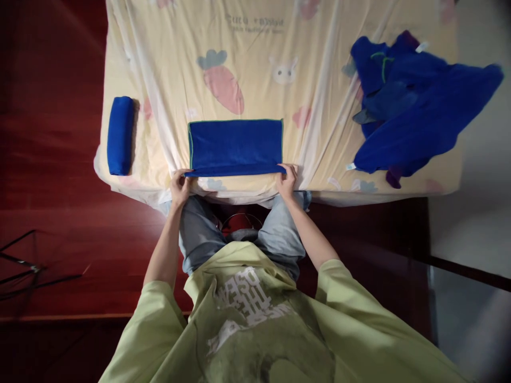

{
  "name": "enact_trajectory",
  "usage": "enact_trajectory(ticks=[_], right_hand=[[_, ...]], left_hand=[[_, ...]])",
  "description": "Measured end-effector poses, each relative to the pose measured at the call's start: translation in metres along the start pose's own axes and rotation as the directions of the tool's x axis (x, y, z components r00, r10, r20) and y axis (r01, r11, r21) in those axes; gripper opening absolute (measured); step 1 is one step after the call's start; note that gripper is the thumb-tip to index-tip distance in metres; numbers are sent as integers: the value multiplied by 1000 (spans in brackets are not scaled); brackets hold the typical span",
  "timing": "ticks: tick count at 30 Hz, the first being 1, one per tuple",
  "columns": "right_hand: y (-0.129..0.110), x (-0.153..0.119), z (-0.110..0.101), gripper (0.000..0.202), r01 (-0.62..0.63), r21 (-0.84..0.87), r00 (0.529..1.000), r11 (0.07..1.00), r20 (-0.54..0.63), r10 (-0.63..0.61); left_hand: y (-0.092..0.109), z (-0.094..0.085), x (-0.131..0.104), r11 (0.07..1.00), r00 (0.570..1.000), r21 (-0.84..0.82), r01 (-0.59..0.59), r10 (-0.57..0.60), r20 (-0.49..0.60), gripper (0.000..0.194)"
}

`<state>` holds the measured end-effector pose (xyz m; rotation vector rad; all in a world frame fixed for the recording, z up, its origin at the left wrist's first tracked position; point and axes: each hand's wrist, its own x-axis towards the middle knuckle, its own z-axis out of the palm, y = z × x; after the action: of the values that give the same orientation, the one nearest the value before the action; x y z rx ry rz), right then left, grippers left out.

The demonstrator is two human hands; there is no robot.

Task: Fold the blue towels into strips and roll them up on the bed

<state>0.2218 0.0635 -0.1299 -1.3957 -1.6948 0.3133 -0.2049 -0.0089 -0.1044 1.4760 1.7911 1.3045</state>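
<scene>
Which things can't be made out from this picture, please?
Head view: how many pieces the blue heap holds; overlapping folds hide it.
Head view: any print on its white tag; too small.
Head view: the grey lettering on the patterned sheet; small and blurred.
Head view: the underside of the flat blue cloth; its upper layer hides it.
Head view: the rest of the black stand; cut off by the left edge.

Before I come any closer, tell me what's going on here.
The person's left hand and right hand pinch opposite ends of the near edge of a flat blue cloth, where a narrow strip looks turned over. A blue roll lies to the left and a crumpled blue heap to the right, all on a cream patterned sheet.
</scene>
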Motion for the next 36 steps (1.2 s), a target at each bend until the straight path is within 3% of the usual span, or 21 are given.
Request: enact_trajectory(ticks=[2,5,10,19,26,36], right_hand=[[4,-2,2,18,-42,24,998,999,-37,43],[9,-4,5,32,-126,65,987,990,-94,132],[8,-4,9,45,-192,97,975,977,-91,201],[10,-6,20,40,-268,67,953,961,-129,274],[8,-4,23,33,-298,54,939,953,-163,303],[5,-1,23,31,-282,2,942,959,-187,277]], left_hand=[[-4,2,-1,999,997,-12,50,-51,-65,44],[-8,4,-1,996,987,4,94,-93,-130,51],[-8,5,0,991,984,81,111,-98,-147,55],[5,15,3,981,979,139,138,-113,-172,41],[7,17,4,984,967,111,139,-111,-231,23],[5,21,5,992,966,73,104,-83,-246,26]])
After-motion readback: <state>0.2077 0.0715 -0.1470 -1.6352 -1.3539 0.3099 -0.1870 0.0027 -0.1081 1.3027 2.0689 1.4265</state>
